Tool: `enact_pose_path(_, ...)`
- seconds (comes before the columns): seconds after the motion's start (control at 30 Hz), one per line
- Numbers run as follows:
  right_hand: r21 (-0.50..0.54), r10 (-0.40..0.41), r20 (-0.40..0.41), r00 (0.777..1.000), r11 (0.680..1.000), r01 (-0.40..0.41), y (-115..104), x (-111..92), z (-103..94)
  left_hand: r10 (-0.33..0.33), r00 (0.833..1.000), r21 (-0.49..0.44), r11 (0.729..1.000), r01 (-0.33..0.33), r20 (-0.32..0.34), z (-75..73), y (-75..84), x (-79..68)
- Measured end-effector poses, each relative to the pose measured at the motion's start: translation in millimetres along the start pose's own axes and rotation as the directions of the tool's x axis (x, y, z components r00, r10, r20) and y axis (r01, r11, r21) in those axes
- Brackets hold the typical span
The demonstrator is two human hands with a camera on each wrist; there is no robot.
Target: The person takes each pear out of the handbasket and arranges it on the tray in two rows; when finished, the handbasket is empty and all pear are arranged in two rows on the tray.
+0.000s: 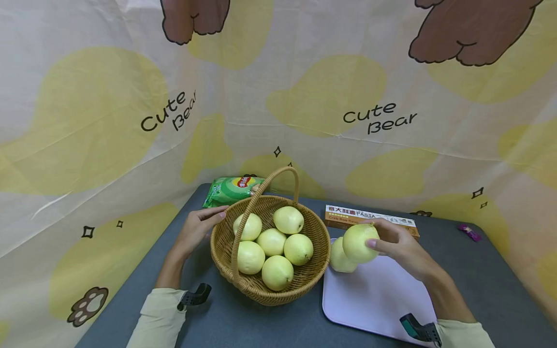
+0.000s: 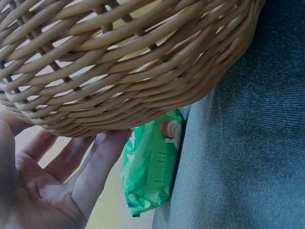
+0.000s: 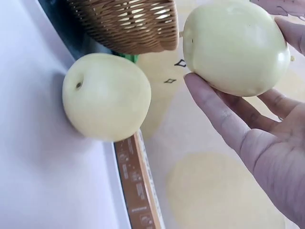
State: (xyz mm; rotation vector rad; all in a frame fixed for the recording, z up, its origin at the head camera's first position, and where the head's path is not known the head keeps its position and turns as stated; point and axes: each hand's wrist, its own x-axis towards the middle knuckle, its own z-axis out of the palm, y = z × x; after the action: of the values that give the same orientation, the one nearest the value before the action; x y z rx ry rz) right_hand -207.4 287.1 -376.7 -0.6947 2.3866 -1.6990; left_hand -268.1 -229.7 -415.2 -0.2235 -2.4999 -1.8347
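In the head view, a wicker basket (image 1: 271, 297) with an arched handle holds several round pale green fruits (image 1: 278, 273). My left hand (image 1: 197, 231) touches the basket's left outer side with its fingers fairly straight. The left wrist view shows the fingertips against the weave, partly hidden by the basket. My right hand (image 1: 398, 244) holds one pale green fruit (image 1: 360, 243) between thumb and fingers, above the lilac tray (image 1: 383, 295). Another fruit (image 3: 106, 98) rests on the tray, beside the basket, partly behind the held one in the head view.
Behind the basket lies a green snack packet (image 1: 230, 190). A long pasta box (image 1: 370, 220) lies behind the tray, and a small purple wrapped item (image 1: 470, 232) is at the far right. A printed cloth (image 1: 304, 164) rises behind the grey table (image 1: 261, 328).
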Motion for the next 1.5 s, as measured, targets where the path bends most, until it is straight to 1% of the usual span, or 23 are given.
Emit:
enact_pose_path(0.13,0.040,0.026,-0.026,0.999,0.999,-0.025,4,-4,-2.6,0.001,1.000,-0.001,1.000,-0.001,0.001,0.3,-1.6,0.6)
enact_pose_path(0.43,0.082,0.149,-0.095,0.984,0.987,-0.141,12,-11,-10.0,0.005,1.000,-0.005,1.000,-0.005,0.001,0.4,-2.0,0.7)
enact_pose_path(0.57,0.099,0.187,-0.108,0.976,0.979,-0.176,17,-13,-13.6,0.002,1.000,-0.002,1.000,-0.002,0.000,0.7,-1.0,0.4)
enact_pose_path(0.87,0.109,0.244,-0.121,0.962,0.967,-0.231,33,-17,-21.7,-0.003,1.000,-0.004,1.000,0.003,0.000,0.7,-0.7,0.1)
enact_pose_path(1.03,0.107,0.290,-0.126,0.949,0.955,-0.278,41,-18,-26.3,-0.003,1.000,-0.003,1.000,0.003,0.000,0.5,-0.6,-0.3)
enact_pose_path(1.17,0.098,0.336,-0.114,0.935,0.940,-0.326,49,-16,-28.1,-0.006,1.000,0.001,1.000,0.006,-0.006,0.2,-0.2,0.0)
enact_pose_path(1.43,0.097,0.433,-0.103,0.896,0.900,-0.424,60,-12,-23.4,0.000,1.000,0.008,1.000,0.000,-0.007,0.4,-1.0,0.3)
enact_pose_path(1.5,0.092,0.447,-0.088,0.890,0.894,-0.439,61,-12,-21.5,0.005,1.000,0.007,1.000,-0.004,-0.003,0.1,-1.1,0.2)
